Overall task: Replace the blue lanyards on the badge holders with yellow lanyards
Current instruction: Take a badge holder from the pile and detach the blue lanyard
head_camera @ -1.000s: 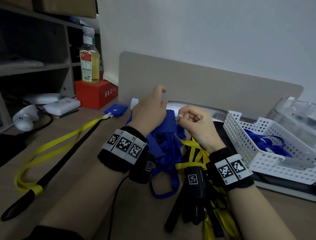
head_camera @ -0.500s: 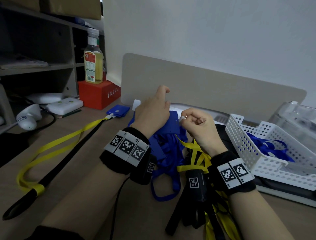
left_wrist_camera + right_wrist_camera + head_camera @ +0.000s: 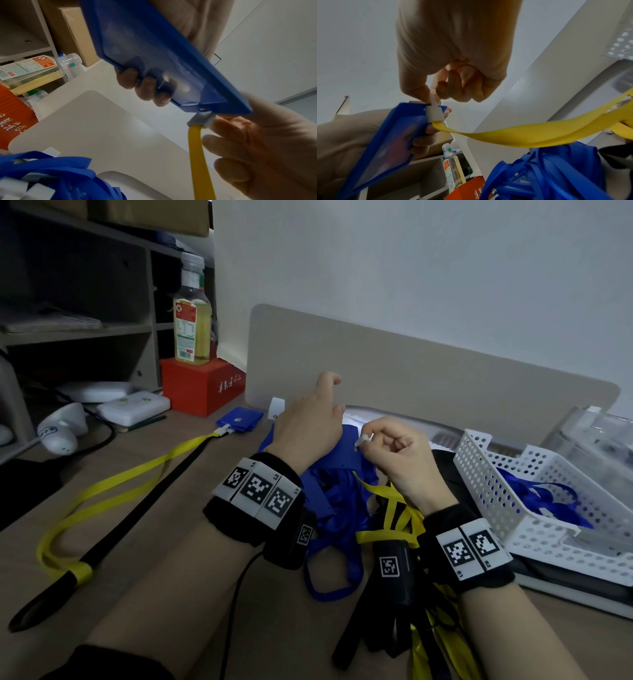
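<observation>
Badge holder (image 3: 154, 56) in left hand (image 3: 308, 429)

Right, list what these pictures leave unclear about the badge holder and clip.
- Head view: the left hand and right hand cover most of the badge holder; the clip is too small to read.
- Wrist views: whether the clip on the yellow lanyard is fastened; the right hand's fingers hide its strap end.
- Left wrist view: the holder's insert is blurred.

Two hands (image 3: 308, 429) (image 3: 397, 453) meet mid-table over a lanyard pile (image 3: 335, 508); basket (image 3: 534, 529) right, bottle (image 3: 191, 320) on box (image 3: 202, 386) far left.
</observation>
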`<state>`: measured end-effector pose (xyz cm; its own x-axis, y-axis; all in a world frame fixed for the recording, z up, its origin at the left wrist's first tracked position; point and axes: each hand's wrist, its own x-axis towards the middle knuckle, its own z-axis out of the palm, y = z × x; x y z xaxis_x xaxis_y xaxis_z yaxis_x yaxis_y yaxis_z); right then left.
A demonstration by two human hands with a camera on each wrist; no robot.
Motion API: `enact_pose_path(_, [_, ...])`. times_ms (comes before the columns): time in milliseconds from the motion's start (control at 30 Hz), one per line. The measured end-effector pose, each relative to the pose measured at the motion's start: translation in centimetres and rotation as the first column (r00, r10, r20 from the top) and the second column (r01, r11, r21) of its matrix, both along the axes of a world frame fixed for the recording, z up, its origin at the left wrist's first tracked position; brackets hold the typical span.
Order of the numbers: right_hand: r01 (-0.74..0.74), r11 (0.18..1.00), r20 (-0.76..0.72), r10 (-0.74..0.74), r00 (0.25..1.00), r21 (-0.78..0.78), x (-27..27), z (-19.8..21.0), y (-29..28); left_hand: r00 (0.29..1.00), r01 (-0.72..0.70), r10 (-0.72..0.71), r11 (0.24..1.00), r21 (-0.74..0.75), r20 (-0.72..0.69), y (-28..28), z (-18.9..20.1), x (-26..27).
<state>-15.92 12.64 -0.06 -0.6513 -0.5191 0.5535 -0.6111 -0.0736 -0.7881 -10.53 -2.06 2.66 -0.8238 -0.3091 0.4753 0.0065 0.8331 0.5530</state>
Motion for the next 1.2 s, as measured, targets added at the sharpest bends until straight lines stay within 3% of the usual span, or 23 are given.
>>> enact_pose_path(267, [-0.041, 0.999, 0.088, 0.038, 0.995, 0.029, 0.4, 0.1, -0.3, 0.998, -0.048, 0.046, 0.998, -0.045, -0.029, -0.2, -0.1, -0.1])
enact_pose_path(567, [-0.003, 0.996, 0.032, 0.0, 0.999, 0.092, 0.5, 0.3, 0.1, 0.999, -0.045, 0.045, 0.999, 0.012, -0.023, -0.7, -0.3, -0.4])
enact_pose_path(733, [-0.081, 0.997, 0.113, 0.08, 0.99, 0.007, 0.1, 0.0, 0.2, 0.999, -0.007, 0.009, 0.999, 0.042, -0.04, -1.1, -0.2, -0.6])
enact_pose_path(867, [0.016, 0.986, 0.148, 0.009, 0.989, -0.164, 0.0, 0.2, 0.2, 0.991, 0.132, -0.13, 0.989, 0.073, -0.027, -1.1, -0.2, -0.7])
enact_pose_path(967, [0.098, 0.994, 0.186, -0.088, 0.979, -0.047, -0.2, 0.2, 0.1, 0.975, 0.224, -0.223, 0.971, 0.082, -0.027, -0.6, -0.2, -0.4])
enact_pose_path(1067, [0.012, 0.984, 0.217, -0.052, 0.975, 0.18, -0.1, -0.1, 0.1, 0.965, 0.26, -0.259, 0.963, 0.074, -0.027, -0.5, -0.1, -0.2])
enact_pose_path(1200, [-0.103, 0.953, 0.18, 0.052, 0.982, 0.284, 0.2, -0.3, -0.1, 0.967, 0.253, -0.252, 0.966, 0.049, -0.029, -0.8, -0.2, -0.1])
